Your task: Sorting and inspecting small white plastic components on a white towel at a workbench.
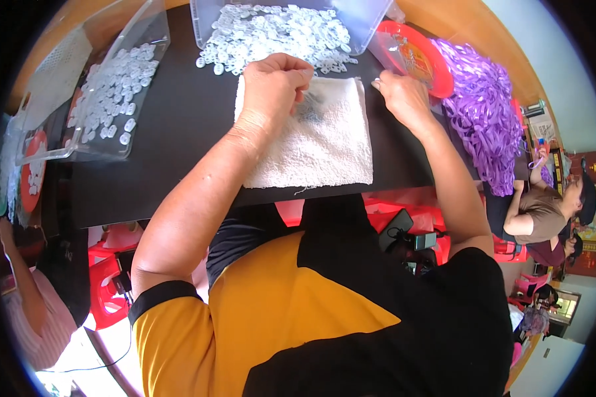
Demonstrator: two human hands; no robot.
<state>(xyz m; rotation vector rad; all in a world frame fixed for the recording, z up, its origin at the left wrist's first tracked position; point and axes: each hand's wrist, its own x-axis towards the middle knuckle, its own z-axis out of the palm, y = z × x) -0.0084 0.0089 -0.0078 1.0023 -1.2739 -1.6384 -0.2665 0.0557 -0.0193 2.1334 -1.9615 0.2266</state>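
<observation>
My left hand [276,86] hangs over the upper left part of a white towel [324,159], its fingers drawn together in a pinch. What sits between those fingertips is too small to make out. Grey smudges mark the towel beside them. To the right of the towel, my right hand [407,99] is closed in a pinch by a red round tray [442,69]. Something tiny and pale shows at its fingertips, its kind unclear. Small metal-looking parts [414,59] lie in the tray. Just beyond my left hand, many small white plastic pieces [278,33] spill from a clear bin [361,30].
Another clear bin [122,149] with white pieces lies at the left of the dark table [179,145]. A heap of purple ribbon-like straps [480,112] fills the right side. One person [536,205] sits at the far right, another in a striped top [43,331] at lower left.
</observation>
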